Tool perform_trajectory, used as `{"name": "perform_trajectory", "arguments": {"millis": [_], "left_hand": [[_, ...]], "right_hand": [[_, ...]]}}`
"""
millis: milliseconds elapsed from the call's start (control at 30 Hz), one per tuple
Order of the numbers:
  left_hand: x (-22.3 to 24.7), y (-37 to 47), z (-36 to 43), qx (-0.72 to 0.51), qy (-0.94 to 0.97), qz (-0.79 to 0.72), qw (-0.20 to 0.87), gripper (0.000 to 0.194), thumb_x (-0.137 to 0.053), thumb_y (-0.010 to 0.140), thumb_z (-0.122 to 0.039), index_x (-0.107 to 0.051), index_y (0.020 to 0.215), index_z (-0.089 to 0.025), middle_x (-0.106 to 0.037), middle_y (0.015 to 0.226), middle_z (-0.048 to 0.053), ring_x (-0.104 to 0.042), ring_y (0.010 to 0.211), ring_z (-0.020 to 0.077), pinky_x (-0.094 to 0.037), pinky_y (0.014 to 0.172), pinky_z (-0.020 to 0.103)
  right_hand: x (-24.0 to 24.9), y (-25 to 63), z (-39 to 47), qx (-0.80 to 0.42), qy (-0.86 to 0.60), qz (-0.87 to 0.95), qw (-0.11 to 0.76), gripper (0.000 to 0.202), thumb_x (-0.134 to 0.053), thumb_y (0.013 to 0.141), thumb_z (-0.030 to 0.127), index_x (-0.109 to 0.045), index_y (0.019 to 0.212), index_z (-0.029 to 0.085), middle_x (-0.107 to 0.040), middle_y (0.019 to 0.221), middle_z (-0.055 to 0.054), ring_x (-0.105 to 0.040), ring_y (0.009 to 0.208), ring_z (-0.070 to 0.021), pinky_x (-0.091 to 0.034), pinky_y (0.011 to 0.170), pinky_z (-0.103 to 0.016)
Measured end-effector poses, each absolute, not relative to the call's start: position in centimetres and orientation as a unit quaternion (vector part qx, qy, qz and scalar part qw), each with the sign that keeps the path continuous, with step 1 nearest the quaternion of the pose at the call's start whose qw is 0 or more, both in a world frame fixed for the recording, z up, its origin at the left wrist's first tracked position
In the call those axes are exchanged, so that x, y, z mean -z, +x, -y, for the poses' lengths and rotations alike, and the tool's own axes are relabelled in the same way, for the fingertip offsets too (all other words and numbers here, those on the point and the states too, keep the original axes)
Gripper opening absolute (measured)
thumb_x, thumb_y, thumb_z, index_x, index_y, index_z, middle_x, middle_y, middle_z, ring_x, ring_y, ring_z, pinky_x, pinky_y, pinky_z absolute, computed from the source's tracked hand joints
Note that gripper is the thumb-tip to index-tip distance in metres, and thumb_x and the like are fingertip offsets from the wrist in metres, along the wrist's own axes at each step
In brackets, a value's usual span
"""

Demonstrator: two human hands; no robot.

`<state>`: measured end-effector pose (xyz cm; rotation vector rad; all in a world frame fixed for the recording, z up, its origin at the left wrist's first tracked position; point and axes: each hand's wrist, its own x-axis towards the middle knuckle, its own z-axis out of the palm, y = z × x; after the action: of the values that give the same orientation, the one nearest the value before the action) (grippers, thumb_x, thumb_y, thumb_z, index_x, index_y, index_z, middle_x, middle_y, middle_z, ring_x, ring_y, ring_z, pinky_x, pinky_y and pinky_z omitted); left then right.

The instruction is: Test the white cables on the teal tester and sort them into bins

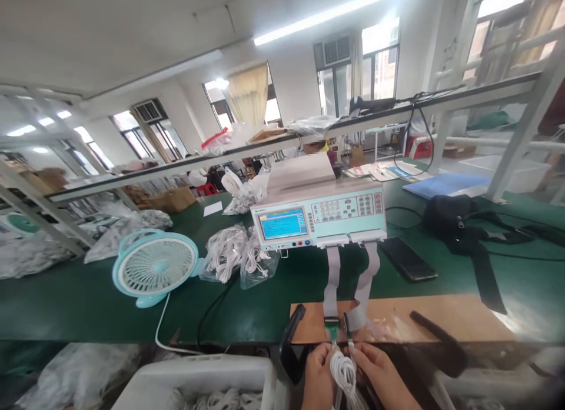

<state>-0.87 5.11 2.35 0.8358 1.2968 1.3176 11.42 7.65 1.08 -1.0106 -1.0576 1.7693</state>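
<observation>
A coiled white cable [343, 372] hangs between my two hands at the front edge of the bench. My left hand [318, 375] is closed on one end of it, near a small green connector board [333, 331]. The fingers of my right hand [375, 366] pinch the other end by a second, dark connector [346, 323]. Two grey ribbon cables [332, 277] run from these connectors up to a tester [320, 216] with a lit blue screen. A wooden board [397, 319] lies under the connectors.
A light blue fan [156, 266] and bags of white cables [227, 251] stand left of the tester. On the right are a phone [408, 259] and a black bag [450, 222]. Black clamps [292, 342] grip the board. A white bin [260, 372] sits below the bench edge.
</observation>
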Motion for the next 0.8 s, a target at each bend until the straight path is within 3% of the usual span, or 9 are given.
{"name": "perform_trajectory", "arguments": {"millis": [267, 533, 633, 700, 800], "left_hand": [[-0.4, -1.1, -5.9, -0.550, 0.355, -0.550, 0.519, 0.044, -0.065, 0.064, -0.056, -0.053, 0.053, -0.015, -0.048, 0.049, -0.001, -0.037, 0.048, 0.0103, -0.031, 0.049, 0.023], [-2.1, -0.7, -5.8, -0.557, 0.350, -0.568, 0.495, 0.039, -0.069, 0.059, -0.049, -0.053, 0.049, -0.015, -0.046, 0.046, -0.003, -0.038, 0.048, 0.0102, -0.032, 0.049, 0.023], [-2.7, 0.3, -4.7, -0.557, 0.352, -0.563, 0.499, 0.036, -0.069, 0.060, -0.047, -0.058, 0.051, -0.013, -0.051, 0.049, -0.001, -0.044, 0.051, 0.0110, -0.035, 0.051, 0.022], [-3.1, 1.1, -3.4, -0.546, 0.343, -0.545, 0.536, 0.034, -0.068, 0.064, -0.046, -0.062, 0.059, -0.012, -0.054, 0.050, -0.001, -0.046, 0.049, 0.0099, -0.037, 0.050, 0.021], [-3.5, 1.5, -1.6, -0.509, 0.275, -0.538, 0.613, 0.038, -0.059, 0.073, -0.052, -0.062, 0.074, -0.014, -0.047, 0.039, -0.006, -0.039, 0.035, 0.0078, -0.030, 0.037, 0.019]], "right_hand": [[0.1, 10.9, -7.7, -0.717, -0.390, 0.393, 0.424, 0.047, -0.072, 0.061, 0.058, -0.057, 0.066, 0.013, -0.041, 0.048, 0.005, -0.031, 0.043, -0.0061, -0.019, 0.043, -0.021], [-0.7, 10.3, -7.2, -0.673, -0.417, 0.426, 0.437, 0.047, -0.067, 0.062, 0.060, -0.050, 0.061, 0.016, -0.036, 0.048, 0.007, -0.028, 0.044, -0.0069, -0.020, 0.043, -0.021], [-1.8, 10.5, -6.0, -0.664, -0.421, 0.431, 0.443, 0.044, -0.064, 0.065, 0.057, -0.043, 0.059, 0.018, -0.036, 0.051, 0.007, -0.030, 0.048, -0.0085, -0.025, 0.045, -0.021], [-2.9, 12.2, -5.2, -0.659, -0.422, 0.455, 0.425, 0.042, -0.060, 0.069, 0.054, -0.041, 0.059, 0.019, -0.036, 0.053, 0.006, -0.031, 0.049, -0.0094, -0.027, 0.046, -0.021], [-4.0, 18.2, -4.7, -0.621, -0.451, 0.557, 0.318, 0.031, -0.052, 0.075, 0.044, -0.043, 0.059, 0.020, -0.037, 0.054, 0.005, -0.033, 0.049, -0.0110, -0.025, 0.046, -0.023]]}}
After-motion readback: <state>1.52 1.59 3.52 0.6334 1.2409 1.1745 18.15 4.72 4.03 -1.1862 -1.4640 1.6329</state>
